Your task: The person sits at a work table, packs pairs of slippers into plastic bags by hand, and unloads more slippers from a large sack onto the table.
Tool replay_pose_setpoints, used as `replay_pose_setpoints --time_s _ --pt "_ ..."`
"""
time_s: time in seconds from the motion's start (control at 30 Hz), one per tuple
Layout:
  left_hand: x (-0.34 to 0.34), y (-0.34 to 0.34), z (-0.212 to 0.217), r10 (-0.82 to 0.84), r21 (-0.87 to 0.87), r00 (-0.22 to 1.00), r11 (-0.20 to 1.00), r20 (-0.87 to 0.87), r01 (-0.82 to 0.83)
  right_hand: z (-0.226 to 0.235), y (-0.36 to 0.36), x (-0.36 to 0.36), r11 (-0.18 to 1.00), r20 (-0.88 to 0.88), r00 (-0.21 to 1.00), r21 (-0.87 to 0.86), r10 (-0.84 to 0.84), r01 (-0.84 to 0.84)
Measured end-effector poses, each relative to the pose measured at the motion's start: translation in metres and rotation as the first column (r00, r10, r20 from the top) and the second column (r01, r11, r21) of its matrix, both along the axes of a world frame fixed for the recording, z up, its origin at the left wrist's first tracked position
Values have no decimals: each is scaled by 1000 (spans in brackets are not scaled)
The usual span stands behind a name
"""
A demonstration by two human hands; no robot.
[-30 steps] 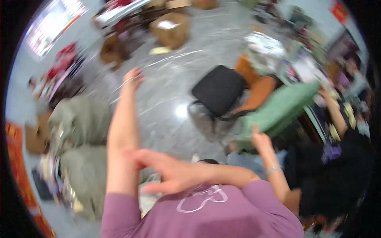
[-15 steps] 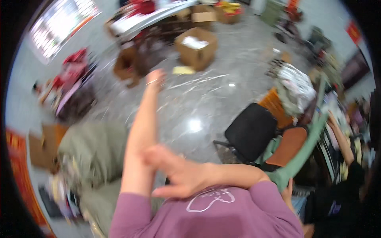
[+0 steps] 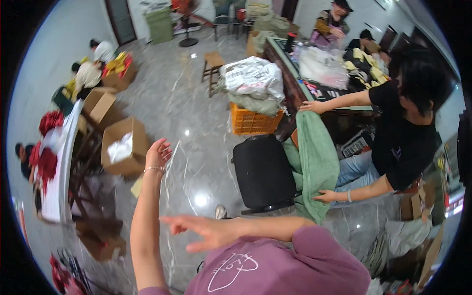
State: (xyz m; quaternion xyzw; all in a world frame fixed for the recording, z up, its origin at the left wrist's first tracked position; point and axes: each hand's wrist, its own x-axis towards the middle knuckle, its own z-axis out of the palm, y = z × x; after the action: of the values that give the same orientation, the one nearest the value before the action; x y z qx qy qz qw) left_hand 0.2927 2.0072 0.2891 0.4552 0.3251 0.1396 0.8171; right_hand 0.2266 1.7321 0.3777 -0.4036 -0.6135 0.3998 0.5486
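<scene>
A single head-worn fisheye camera looks steeply down and forward from above the wearer's purple-shirted chest, the picture rimmed in black and its straight lines bowed. Taking the black chair as landmark: it sits just right of centre, at middle distance. The wearer's left hand rises left of it, the right hand crosses below it, both close to the lens. The far wall curves well above the chair. No second view overlaps.

Bare floor ahead; cardboard box left, black chair right.
</scene>
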Motion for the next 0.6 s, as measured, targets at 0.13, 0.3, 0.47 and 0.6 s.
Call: replay_pose_setpoints --time_s 0.13,0.3,0.47,0.6 --pt "42 -95 160 -566 365 705 822 428 438 -73 -1 78 824 -148 820 -236 -554 515" --pt "7 -117 265 -659 541 247 736 710 406 -149 -4 136 447 435 598 -405 -673 798" --pt "26 -67 251 -574 396 178 726 799 563 -329 -135 99 -359 809 198 -445 -553 820" --pt "49 -34 261 -531 354 84 667 843 655 -398 -237 -71 -631 885 340 -466 -319 621"
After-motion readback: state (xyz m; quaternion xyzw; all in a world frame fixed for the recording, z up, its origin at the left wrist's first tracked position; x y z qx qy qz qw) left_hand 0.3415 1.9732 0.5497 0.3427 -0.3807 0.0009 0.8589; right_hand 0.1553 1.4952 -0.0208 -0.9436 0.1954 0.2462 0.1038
